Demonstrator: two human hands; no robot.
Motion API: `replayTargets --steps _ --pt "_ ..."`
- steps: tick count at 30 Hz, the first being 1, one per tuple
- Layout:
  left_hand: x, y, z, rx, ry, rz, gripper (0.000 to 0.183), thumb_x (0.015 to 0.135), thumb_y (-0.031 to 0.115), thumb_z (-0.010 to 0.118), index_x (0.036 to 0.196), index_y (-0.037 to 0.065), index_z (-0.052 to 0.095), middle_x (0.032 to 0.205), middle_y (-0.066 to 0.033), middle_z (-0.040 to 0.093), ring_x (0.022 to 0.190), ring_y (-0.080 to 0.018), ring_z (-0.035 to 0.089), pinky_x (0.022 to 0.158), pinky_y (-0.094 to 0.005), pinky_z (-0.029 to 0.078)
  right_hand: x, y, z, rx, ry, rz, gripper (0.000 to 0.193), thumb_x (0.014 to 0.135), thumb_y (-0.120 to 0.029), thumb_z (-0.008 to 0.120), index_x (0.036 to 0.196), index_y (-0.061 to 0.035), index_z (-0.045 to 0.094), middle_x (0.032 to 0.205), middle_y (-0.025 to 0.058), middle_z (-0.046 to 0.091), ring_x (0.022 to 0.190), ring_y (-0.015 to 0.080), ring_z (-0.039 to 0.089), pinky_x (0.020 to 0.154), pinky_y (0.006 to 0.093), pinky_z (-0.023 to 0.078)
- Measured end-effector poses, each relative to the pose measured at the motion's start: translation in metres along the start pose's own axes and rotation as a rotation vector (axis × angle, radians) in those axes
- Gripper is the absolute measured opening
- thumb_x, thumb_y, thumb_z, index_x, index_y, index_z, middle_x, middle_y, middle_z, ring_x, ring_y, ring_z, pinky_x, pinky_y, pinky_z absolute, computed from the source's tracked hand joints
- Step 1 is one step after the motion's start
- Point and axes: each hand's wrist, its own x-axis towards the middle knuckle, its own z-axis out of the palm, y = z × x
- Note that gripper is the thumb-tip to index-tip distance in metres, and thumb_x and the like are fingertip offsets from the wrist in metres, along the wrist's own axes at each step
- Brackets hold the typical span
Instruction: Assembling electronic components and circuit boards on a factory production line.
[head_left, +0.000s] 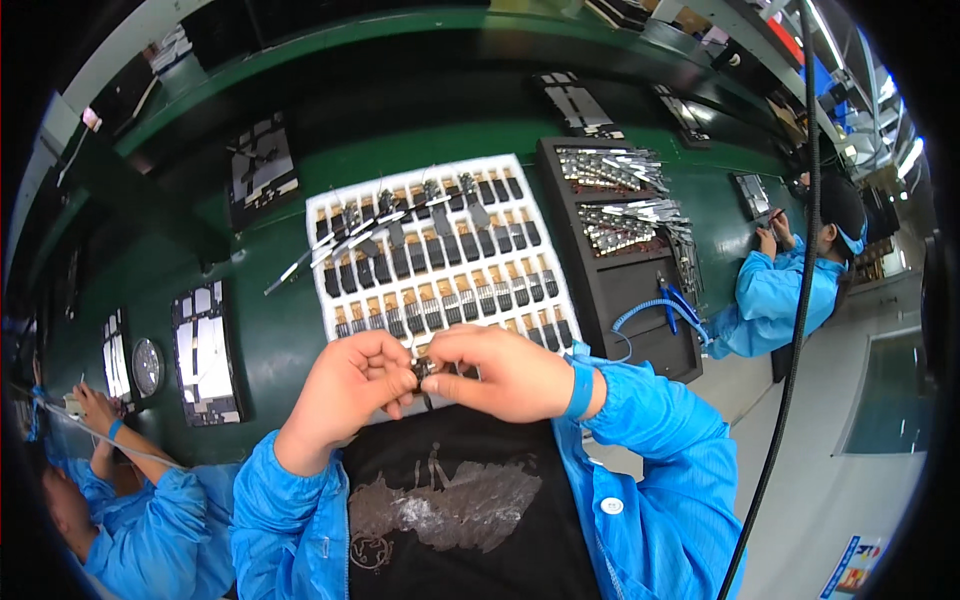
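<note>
My left hand and my right hand meet at the near edge of a white foam tray. Fingers and thumbs of both pinch a small dark, partly metallic part; my fingers cover much of it, so its exact kind is unclear. Rows of small black parts fill the tray's slots. Across its upper left lie several thin strips with dark ends, some sticking out past the tray's edge. A blue band circles my right wrist.
Right of the foam tray stands a black compartment tray with metal strip parts, blue-handled pliers and a coiled blue cord. Flat device panels lie to the left. Co-workers sit left and right. A black cable hangs at right.
</note>
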Motion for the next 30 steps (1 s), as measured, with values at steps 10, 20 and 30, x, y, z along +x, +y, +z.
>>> replayTargets --steps 10,20,30 --pt "0.012 -0.026 -0.057 0.410 0.587 0.527 0.029 0.092 0.005 0.061 0.120 0.000 0.058 0.107 -0.0093 0.067 0.099 -0.0131 0.060 0.088 -0.0291 0.047 0.046 0.054 -0.149 0.520 0.416 0.226 0.018 0.097 -0.019 0.058 0.103 -0.0034 0.065 0.101 0.0096 0.072 0.096 0.0172 0.067 0.081 0.0285 0.050" --pt "-0.027 -0.085 -0.054 0.282 0.627 0.265 0.022 0.092 0.003 0.059 0.113 -0.001 0.062 0.110 -0.0081 0.068 0.091 -0.0116 0.060 0.085 -0.0272 0.048 0.135 0.161 -0.333 0.550 0.833 0.412 0.022 0.098 -0.025 0.058 0.107 -0.0053 0.062 0.102 0.0079 0.070 0.087 0.0213 0.068 0.076 0.0340 0.056" --pt "-0.039 -0.085 -0.042 0.275 0.698 0.192 0.020 0.091 0.001 0.057 0.110 -0.001 0.064 0.107 -0.0038 0.065 0.084 -0.0084 0.053 0.081 -0.0243 0.045 0.158 0.297 -0.398 0.706 1.014 0.548 0.027 0.102 -0.030 0.053 0.112 -0.0085 0.065 0.099 0.0097 0.071 0.081 0.0274 0.069 0.071 0.0423 0.060"
